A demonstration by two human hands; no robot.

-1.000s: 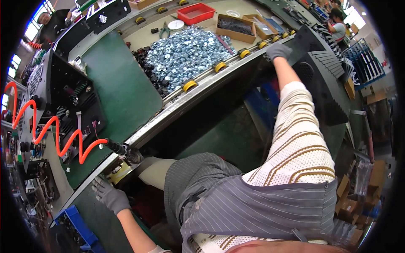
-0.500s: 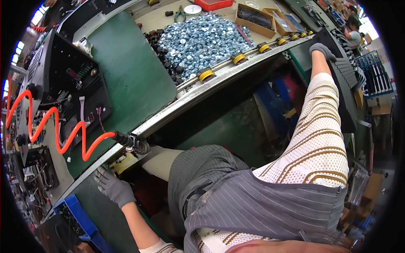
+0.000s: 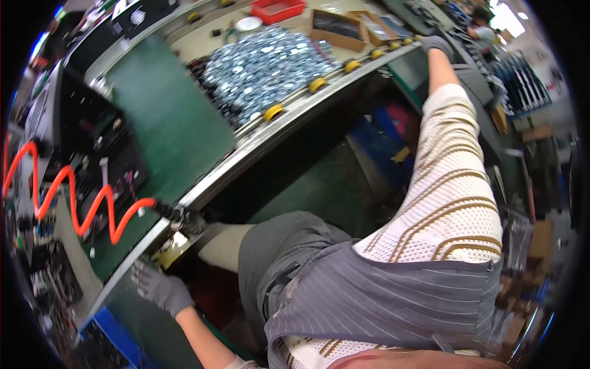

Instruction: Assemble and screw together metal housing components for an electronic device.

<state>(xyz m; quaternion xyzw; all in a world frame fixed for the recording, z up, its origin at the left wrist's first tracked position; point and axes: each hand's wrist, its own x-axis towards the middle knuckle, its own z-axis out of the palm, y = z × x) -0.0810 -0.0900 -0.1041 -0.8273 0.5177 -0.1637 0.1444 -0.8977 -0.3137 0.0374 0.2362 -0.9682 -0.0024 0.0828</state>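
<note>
My left hand (image 3: 161, 290), in a grey glove, rests with its fingers stretched out on the green surface beside the metal rail (image 3: 249, 147); nothing shows in it. Close by, a black air-tool end (image 3: 175, 212) hangs on a coiled orange hose (image 3: 72, 190). Far to the right, my outstretched right hand (image 3: 437, 46), also gloved in grey, is at a dark grey panel (image 3: 467, 80). Its fingers are blurred and partly hidden, so whether it grips the panel is unclear.
Beyond the rail lies a large heap of shiny metal pieces (image 3: 270, 64), with yellow rollers (image 3: 273, 112) along its near side. An opened black case (image 3: 89, 123) stands left. A red tray (image 3: 276, 9) and cardboard boxes (image 3: 338, 29) sit behind; a blue bin (image 3: 114, 338) is lower left.
The whole view has shifted, so the bench appears farther left. My right hand has reached slightly farther away along the dark panel. My left hand stays by the rail.
</note>
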